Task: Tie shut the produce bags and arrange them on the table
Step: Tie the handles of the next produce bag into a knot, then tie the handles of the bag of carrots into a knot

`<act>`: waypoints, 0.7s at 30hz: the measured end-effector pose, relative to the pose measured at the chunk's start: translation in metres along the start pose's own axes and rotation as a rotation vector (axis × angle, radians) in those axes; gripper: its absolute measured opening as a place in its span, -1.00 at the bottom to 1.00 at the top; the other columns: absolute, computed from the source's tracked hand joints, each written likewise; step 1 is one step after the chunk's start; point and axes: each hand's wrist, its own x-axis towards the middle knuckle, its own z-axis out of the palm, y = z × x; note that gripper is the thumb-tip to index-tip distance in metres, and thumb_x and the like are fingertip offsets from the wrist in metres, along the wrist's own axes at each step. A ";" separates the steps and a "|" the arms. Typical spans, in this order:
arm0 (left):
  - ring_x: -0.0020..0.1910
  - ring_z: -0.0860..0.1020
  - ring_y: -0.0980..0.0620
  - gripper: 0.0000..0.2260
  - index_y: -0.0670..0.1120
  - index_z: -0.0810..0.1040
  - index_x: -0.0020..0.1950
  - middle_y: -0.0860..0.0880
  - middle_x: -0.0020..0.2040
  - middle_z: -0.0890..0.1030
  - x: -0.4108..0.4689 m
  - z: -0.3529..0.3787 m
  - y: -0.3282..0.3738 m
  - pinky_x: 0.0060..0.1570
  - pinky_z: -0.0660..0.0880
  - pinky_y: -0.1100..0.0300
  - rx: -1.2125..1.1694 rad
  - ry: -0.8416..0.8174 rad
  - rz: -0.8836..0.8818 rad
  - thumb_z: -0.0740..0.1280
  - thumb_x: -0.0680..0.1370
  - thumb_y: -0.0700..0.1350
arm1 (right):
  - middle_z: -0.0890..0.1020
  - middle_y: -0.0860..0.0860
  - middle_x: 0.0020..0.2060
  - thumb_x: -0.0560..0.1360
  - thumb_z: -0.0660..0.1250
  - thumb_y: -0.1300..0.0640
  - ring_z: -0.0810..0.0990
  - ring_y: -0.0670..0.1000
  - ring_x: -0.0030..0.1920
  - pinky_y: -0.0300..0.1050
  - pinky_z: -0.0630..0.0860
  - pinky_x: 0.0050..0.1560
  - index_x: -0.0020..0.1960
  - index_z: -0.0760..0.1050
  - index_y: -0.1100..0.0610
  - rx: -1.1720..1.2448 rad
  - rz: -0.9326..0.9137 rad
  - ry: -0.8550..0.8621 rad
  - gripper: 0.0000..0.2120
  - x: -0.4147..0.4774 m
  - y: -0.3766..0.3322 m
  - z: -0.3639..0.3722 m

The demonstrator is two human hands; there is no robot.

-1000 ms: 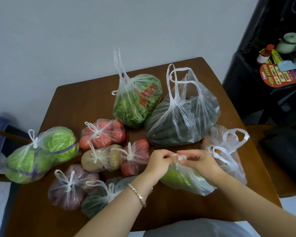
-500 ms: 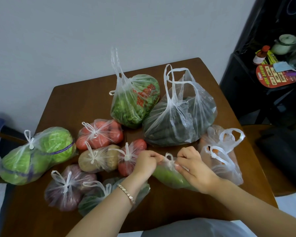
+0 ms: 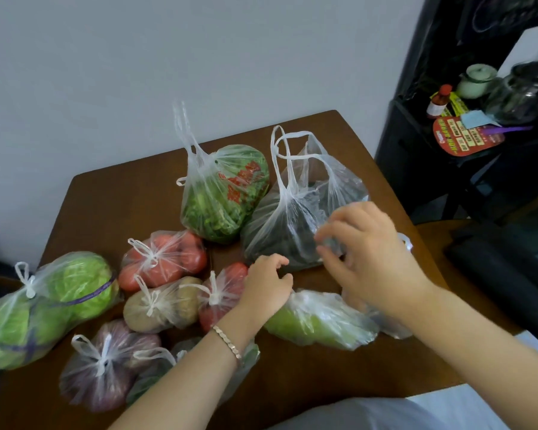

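Note:
My left hand (image 3: 267,285) rests curled on the neck of a clear bag of pale green produce (image 3: 320,322) lying at the table's front; the knot is hidden under it. Hovering over the big untied bag of dark greens (image 3: 288,231), my right hand (image 3: 367,249) has its fingers loosely spread and holds nothing. A bag of leafy greens with red print (image 3: 221,197) stands behind, its handles loose. An orange-produce bag (image 3: 392,327) is mostly hidden beneath my right wrist. Knotted bags lie at the left: tomatoes (image 3: 165,259), potatoes (image 3: 162,305), cabbage (image 3: 44,305), purple onions (image 3: 106,364).
The brown wooden table (image 3: 121,206) stands against a grey wall. A black shelf (image 3: 416,169) at the right carries a small bottle (image 3: 438,102), a jar and a teapot. A dark seat (image 3: 503,274) stands close to the table's right edge.
My right hand has let go of the green produce bag's knot and risen up and back over the dark greens bag. The left hand stays at the bag's neck.

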 end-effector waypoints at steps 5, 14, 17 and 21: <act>0.11 0.42 0.17 -0.66 0.12 0.42 0.14 0.22 0.07 0.41 -0.015 0.016 0.052 0.03 0.35 0.37 -0.254 -0.382 0.184 0.38 0.40 0.01 | 0.41 0.17 0.25 0.46 0.21 -0.15 0.39 0.24 0.24 0.11 0.38 0.19 0.32 0.24 0.10 -0.341 0.816 -0.670 -0.47 -0.003 0.063 0.000; -0.29 0.51 0.06 -0.82 -0.10 0.49 -0.06 -0.04 -0.23 0.47 -0.020 0.038 0.099 -0.22 0.42 0.28 -0.333 -0.263 0.197 0.12 0.60 -0.11 | 0.60 0.05 -0.25 0.53 0.14 0.28 0.45 -0.19 -0.47 -0.44 0.35 -0.50 0.04 0.55 0.20 0.217 0.791 -0.486 -0.77 -0.005 0.090 -0.005; -0.48 0.43 0.15 -0.75 -0.10 0.37 -0.26 -0.04 -0.33 0.40 -0.011 0.031 0.110 -0.43 0.41 0.37 -0.721 -0.263 -0.014 0.08 0.61 -0.20 | 0.46 0.00 -0.46 0.50 0.06 0.35 0.34 -0.05 -0.51 -0.21 0.28 -0.49 -0.10 0.55 0.15 0.463 0.953 0.033 -0.70 0.008 0.100 -0.021; -0.41 0.49 0.18 -0.76 -0.05 0.43 -0.24 0.01 -0.32 0.46 -0.001 0.030 0.121 -0.27 0.48 0.34 -0.716 -0.205 -0.021 0.12 0.61 -0.12 | 0.41 -0.13 -0.41 0.52 0.04 0.32 0.35 -0.16 -0.41 -0.28 0.26 -0.38 -0.17 0.49 0.07 0.402 0.939 0.352 -0.70 0.016 0.093 -0.030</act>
